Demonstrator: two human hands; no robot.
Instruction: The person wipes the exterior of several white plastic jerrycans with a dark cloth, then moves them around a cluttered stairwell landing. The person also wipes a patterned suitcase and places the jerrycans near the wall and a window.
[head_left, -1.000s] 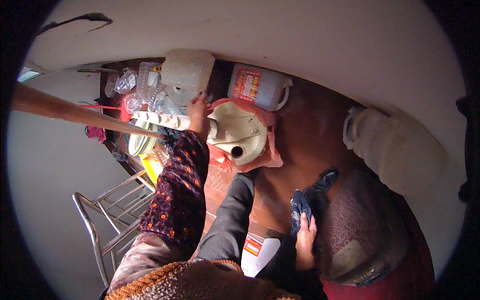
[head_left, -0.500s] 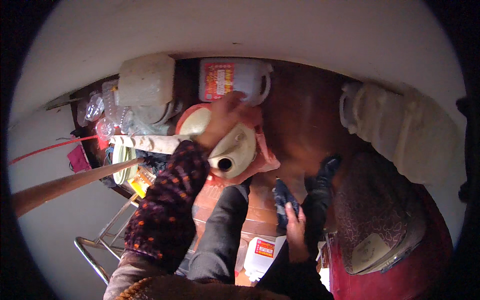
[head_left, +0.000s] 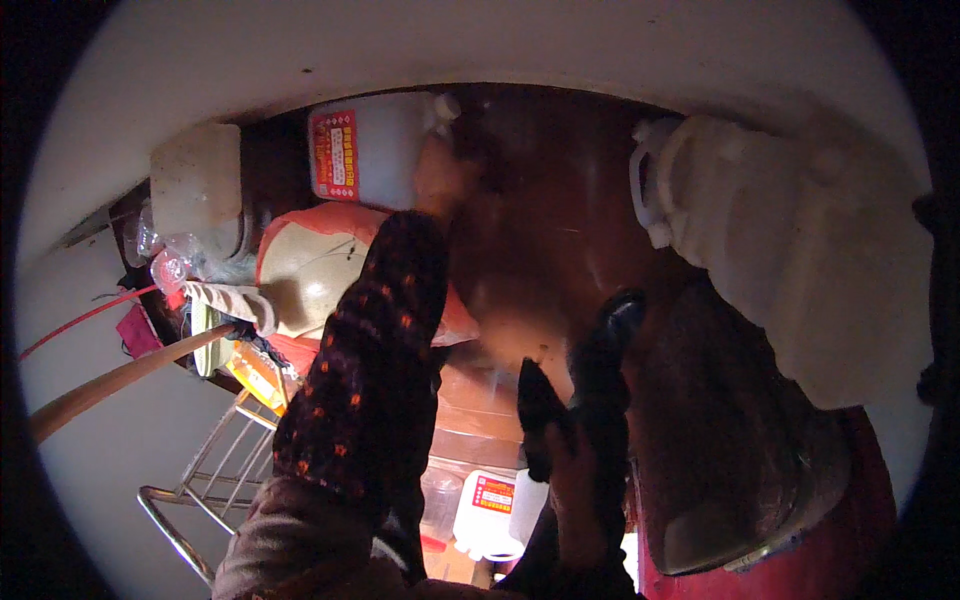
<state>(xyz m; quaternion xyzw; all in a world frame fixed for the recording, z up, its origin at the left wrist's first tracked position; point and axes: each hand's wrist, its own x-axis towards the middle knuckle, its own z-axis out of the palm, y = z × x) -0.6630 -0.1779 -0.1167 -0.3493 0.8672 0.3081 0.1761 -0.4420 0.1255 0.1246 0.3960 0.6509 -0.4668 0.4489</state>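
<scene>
While the left hand (head_left: 440,180) is showing only as a blur at the handle end of the red-labelled pale jug (head_left: 385,150), which is resting on the brown floor (head_left: 540,230) by the far wall (head_left: 480,45), just beyond a cream container (head_left: 315,265), I am not managing to tell whether it is gripping or merely touching. Nearer the person, the right hand (head_left: 572,465) is grasping a dark cloth-like thing (head_left: 540,400) beside the dark-clad leg (head_left: 602,385), and over to the right a dark bag (head_left: 730,440) is resting beside a whitish plastic container (head_left: 840,270)
</scene>
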